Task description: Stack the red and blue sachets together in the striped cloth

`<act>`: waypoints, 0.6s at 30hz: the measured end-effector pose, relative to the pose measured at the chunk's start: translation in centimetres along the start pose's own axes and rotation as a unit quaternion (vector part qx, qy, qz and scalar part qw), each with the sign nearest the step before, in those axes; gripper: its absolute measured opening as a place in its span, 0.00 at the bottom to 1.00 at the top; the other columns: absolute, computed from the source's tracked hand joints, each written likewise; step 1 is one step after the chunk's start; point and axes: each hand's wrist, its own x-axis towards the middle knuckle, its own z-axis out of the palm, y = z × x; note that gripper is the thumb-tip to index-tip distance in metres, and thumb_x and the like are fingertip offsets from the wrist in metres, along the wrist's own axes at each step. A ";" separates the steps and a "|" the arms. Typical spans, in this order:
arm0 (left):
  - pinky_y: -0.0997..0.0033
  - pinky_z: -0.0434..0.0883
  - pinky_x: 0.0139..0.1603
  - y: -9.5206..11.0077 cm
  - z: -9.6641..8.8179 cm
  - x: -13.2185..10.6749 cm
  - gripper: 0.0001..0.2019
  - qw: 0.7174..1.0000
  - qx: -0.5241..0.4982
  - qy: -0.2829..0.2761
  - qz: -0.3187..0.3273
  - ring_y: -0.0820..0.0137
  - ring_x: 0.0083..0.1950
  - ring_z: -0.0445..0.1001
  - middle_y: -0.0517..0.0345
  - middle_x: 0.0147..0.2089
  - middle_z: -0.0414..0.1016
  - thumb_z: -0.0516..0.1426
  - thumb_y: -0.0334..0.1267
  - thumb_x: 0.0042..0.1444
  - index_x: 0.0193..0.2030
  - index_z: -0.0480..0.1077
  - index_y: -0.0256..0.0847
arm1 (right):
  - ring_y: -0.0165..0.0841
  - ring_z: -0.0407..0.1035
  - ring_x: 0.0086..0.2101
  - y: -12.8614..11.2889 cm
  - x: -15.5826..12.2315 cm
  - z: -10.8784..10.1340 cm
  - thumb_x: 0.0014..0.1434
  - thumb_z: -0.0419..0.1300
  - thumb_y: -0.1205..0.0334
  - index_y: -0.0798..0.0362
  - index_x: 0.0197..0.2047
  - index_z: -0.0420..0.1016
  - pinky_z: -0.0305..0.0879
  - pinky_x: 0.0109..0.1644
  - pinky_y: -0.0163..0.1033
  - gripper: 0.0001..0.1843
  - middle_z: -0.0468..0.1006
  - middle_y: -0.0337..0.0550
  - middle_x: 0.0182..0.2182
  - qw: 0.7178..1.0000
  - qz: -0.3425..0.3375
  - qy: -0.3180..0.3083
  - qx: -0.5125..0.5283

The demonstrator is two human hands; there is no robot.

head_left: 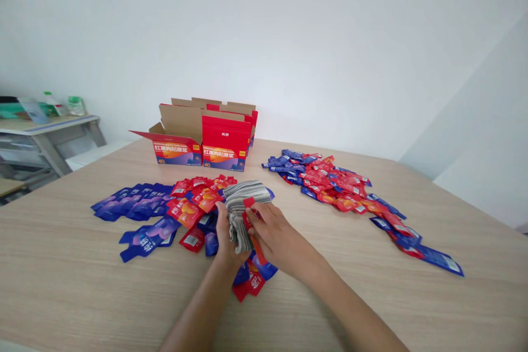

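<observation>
My left hand [225, 239] is closed around a folded grey-and-white striped cloth [243, 195], held above the table. My right hand [278, 236] pinches a red sachet [248, 203] against the cloth's right side. Part of that sachet is hidden behind my fingers. Under and around my hands lie loose red sachets [186, 212] and blue sachets [147, 239], overlapping one another. To the left, several blue sachets [142, 201] lie fanned in a row. Below my hands, more red sachets [249, 286] stick out.
Farther back stand open red-and-blue cartons [225, 146], one with a flap [160, 135] spread leftward. A large mixed sachet pile [336, 181] covers the table's [103, 297] right back, trailing toward the right front. A side table [53, 124] with bottles stands at far left. A white wall closes the back.
</observation>
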 end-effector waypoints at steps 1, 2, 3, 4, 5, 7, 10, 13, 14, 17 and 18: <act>0.67 0.78 0.43 0.2 0.1 0.0 0.31 1.000 -0.004 0.002 0.013 0.68 0.32 0.80 0.53 0.31 0.81 0.41 0.57 0.70 0.35 0.78 0.38 | 0.46 0.64 0.58 -0.2 -0.1 -0.3 0.68 0.54 0.67 0.61 0.63 0.67 0.65 0.63 0.52 0.21 0.69 0.59 0.58 1.000 -0.003 -0.008 0.014; 0.66 0.78 0.45 0.4 0.1 -0.1 0.31 1.000 -0.007 0.000 0.023 0.66 0.36 0.81 0.52 0.33 0.81 0.41 0.57 0.69 0.36 0.78 0.38 | 0.46 0.63 0.59 -0.4 -0.2 -0.4 0.68 0.56 0.64 0.60 0.63 0.67 0.64 0.64 0.52 0.21 0.69 0.58 0.59 1.000 -0.004 -0.016 0.027; 0.65 0.78 0.48 0.5 0.1 -0.1 0.30 1.000 -0.008 -0.003 0.030 0.64 0.39 0.82 0.51 0.35 0.82 0.42 0.57 0.69 0.37 0.78 0.38 | 0.47 0.62 0.60 -0.6 -0.2 -0.5 0.67 0.59 0.58 0.60 0.63 0.67 0.63 0.65 0.54 0.25 0.67 0.59 0.60 0.999 0.000 -0.025 0.037; 0.63 0.77 0.50 0.5 0.1 -0.2 0.30 0.999 -0.006 -0.005 0.034 0.63 0.41 0.82 0.51 0.35 0.82 0.43 0.58 0.68 0.37 0.78 0.38 | 0.49 0.61 0.61 -0.8 -0.3 -0.5 0.64 0.63 0.53 0.61 0.64 0.66 0.62 0.66 0.55 0.30 0.66 0.61 0.62 0.998 0.006 -0.033 0.045; 0.62 0.77 0.51 0.5 0.0 -0.2 0.30 0.999 -0.001 -0.005 0.035 0.63 0.40 0.81 0.52 0.34 0.81 0.44 0.58 0.68 0.36 0.78 0.38 | 0.52 0.60 0.62 -1.0 -0.3 -0.3 0.60 0.66 0.49 0.62 0.66 0.64 0.60 0.67 0.57 0.38 0.64 0.62 0.63 0.998 0.011 -0.040 0.052; 0.61 0.76 0.51 0.4 -0.3 -0.1 0.30 0.999 0.012 0.001 0.030 0.64 0.37 0.80 0.53 0.33 0.81 0.46 0.59 0.67 0.34 0.78 0.37 | 0.55 0.57 0.64 -1.3 -0.3 0.2 0.53 0.71 0.46 0.61 0.69 0.60 0.57 0.68 0.60 0.49 0.61 0.64 0.66 0.996 0.022 -0.048 0.066; 0.62 0.77 0.48 0.4 -0.9 0.0 0.31 1.000 0.025 0.000 0.004 0.68 0.29 0.77 0.54 0.28 0.78 0.47 0.59 0.67 0.29 0.76 0.35 | 0.53 0.53 0.67 -1.6 -0.3 1.0 0.56 0.71 0.56 0.55 0.75 0.48 0.54 0.70 0.61 0.52 0.59 0.62 0.67 0.995 0.021 -0.030 0.096; 0.66 0.77 0.45 0.6 -1.0 0.0 0.32 1.000 0.016 -0.013 -0.021 0.70 0.26 0.75 0.55 0.24 0.76 0.45 0.59 0.67 0.24 0.74 0.37 | 0.46 0.50 0.69 -1.3 -0.4 1.2 0.60 0.67 0.64 0.49 0.77 0.38 0.55 0.71 0.56 0.52 0.58 0.57 0.69 0.988 -0.014 -0.011 0.152; 0.67 0.77 0.44 0.6 -0.9 0.0 0.32 0.999 0.012 -0.013 -0.027 0.70 0.26 0.75 0.55 0.24 0.75 0.45 0.59 0.68 0.24 0.74 0.38 | 0.44 0.49 0.70 -1.0 -0.3 1.2 0.61 0.65 0.66 0.47 0.77 0.37 0.55 0.71 0.55 0.52 0.57 0.55 0.70 0.984 -0.025 -0.009 0.174; 0.69 0.76 0.39 0.3 -0.6 -0.2 0.31 0.999 0.005 -0.011 -0.042 0.71 0.26 0.75 0.56 0.24 0.76 0.47 0.59 0.67 0.25 0.74 0.38 | 0.41 0.49 0.70 0.0 -0.2 1.1 0.63 0.61 0.66 0.44 0.77 0.38 0.53 0.71 0.52 0.48 0.56 0.50 0.71 0.971 -0.034 0.001 0.235; 0.71 0.75 0.38 0.0 -0.6 -0.2 0.29 0.999 0.004 -0.014 -0.045 0.71 0.25 0.75 0.57 0.24 0.76 0.49 0.58 0.66 0.25 0.74 0.38 | 0.40 0.49 0.70 0.3 -0.2 1.1 0.64 0.60 0.65 0.44 0.77 0.39 0.52 0.72 0.52 0.45 0.57 0.49 0.71 0.967 -0.039 0.005 0.253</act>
